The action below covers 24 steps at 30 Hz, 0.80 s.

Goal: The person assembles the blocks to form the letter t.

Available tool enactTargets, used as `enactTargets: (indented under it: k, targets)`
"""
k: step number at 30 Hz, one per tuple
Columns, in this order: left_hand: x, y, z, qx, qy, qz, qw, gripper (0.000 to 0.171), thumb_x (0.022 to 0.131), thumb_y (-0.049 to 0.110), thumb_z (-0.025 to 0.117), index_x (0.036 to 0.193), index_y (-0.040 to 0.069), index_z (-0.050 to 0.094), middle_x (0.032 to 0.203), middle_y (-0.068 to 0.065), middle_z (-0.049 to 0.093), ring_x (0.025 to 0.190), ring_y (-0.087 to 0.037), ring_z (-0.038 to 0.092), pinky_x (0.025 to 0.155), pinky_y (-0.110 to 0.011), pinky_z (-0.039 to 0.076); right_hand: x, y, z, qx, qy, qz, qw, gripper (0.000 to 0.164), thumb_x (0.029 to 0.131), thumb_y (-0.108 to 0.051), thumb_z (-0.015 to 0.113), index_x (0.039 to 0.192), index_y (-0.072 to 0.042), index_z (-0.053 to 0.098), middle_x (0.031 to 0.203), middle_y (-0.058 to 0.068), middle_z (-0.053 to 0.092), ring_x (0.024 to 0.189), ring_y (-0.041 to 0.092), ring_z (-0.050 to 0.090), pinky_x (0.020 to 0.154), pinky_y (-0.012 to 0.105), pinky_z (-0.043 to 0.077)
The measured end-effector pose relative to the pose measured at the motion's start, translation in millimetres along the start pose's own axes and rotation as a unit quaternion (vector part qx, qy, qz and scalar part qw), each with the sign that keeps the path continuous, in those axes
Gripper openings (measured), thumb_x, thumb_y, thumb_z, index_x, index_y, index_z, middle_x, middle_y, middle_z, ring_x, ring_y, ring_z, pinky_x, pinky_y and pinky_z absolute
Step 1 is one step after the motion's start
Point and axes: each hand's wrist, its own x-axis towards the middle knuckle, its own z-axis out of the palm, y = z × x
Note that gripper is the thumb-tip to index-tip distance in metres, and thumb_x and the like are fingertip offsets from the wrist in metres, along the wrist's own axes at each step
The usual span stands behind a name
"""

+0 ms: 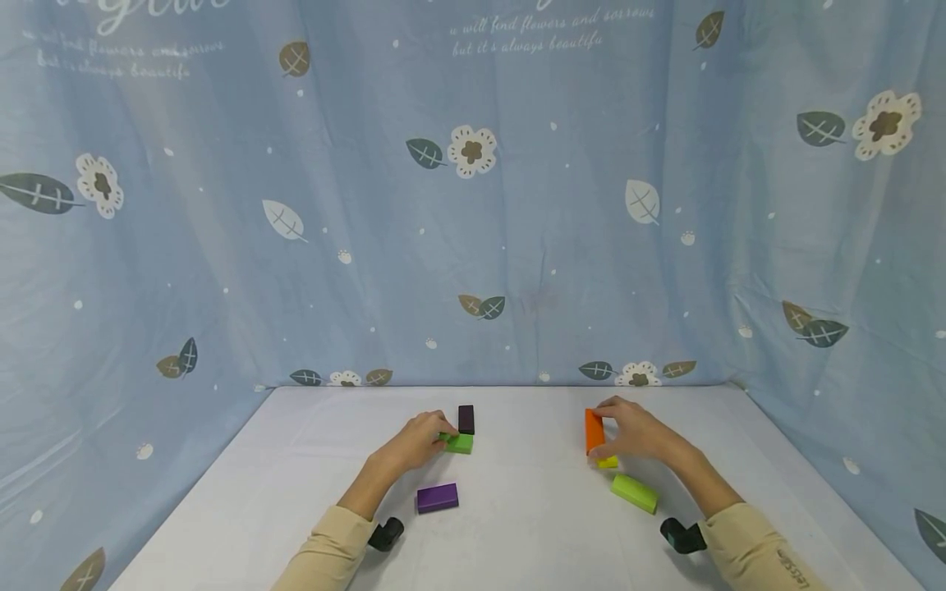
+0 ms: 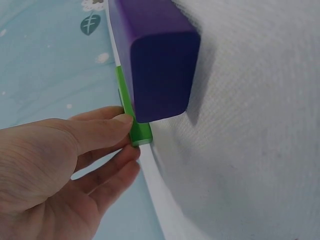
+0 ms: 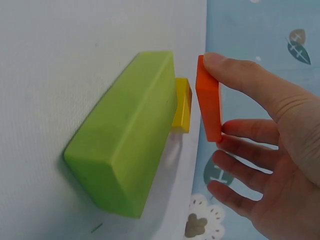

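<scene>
My left hand (image 1: 415, 442) pinches a green block (image 1: 460, 444) at its left end between thumb and fingertips. Right behind that green piece lies a dark, nearly black block (image 1: 466, 419). A purple block (image 1: 438, 498) rests nearer to me and looms large in the left wrist view. On the other side, my right hand (image 1: 637, 430) holds an orange block (image 3: 209, 102), thumb at one end and fingertips at the other. A yellow block (image 3: 183, 105), partly covered in both views, sits just beside the orange one. Closer to me lies a lime-green block (image 1: 634, 493).
White cloth covers the table (image 1: 532, 525). A blue patterned curtain (image 1: 510, 246) hangs along its back and sides. Black wrist devices (image 1: 386, 534) stick out from both beige sleeves, low over the table.
</scene>
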Motion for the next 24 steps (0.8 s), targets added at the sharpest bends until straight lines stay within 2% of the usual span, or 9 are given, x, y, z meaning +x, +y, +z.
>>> enactTargets:
  k: [14,24]
  targets:
    - [0.2,3.0,-1.4,-0.001,0.003,0.002,1.0000,0.025,0.086,-0.008,0.065,0.108,-0.001,0.074,0.100,-0.012,0.068,0.094,-0.027,0.064,0.079,-0.038,0.054,-1,-15,4,-0.009,0.002,-0.010,1.000,0.078,0.070,-0.043,0.087,0.132,-0.003,0.061,0.138,0.017,0.054,0.124,0.037,0.051,0.101,0.058,0.047]
    - [-0.6,0.0,0.6,0.020,0.010,0.018,0.9996,0.026,0.085,-0.008,0.067,0.108,0.000,0.074,0.099,-0.012,0.068,0.093,-0.028,0.065,0.080,-0.040,0.055,2,-23,7,-0.013,-0.005,-0.040,0.999,0.080,0.070,-0.042,0.087,0.132,0.000,0.060,0.136,0.017,0.056,0.123,0.037,0.052,0.102,0.058,0.046]
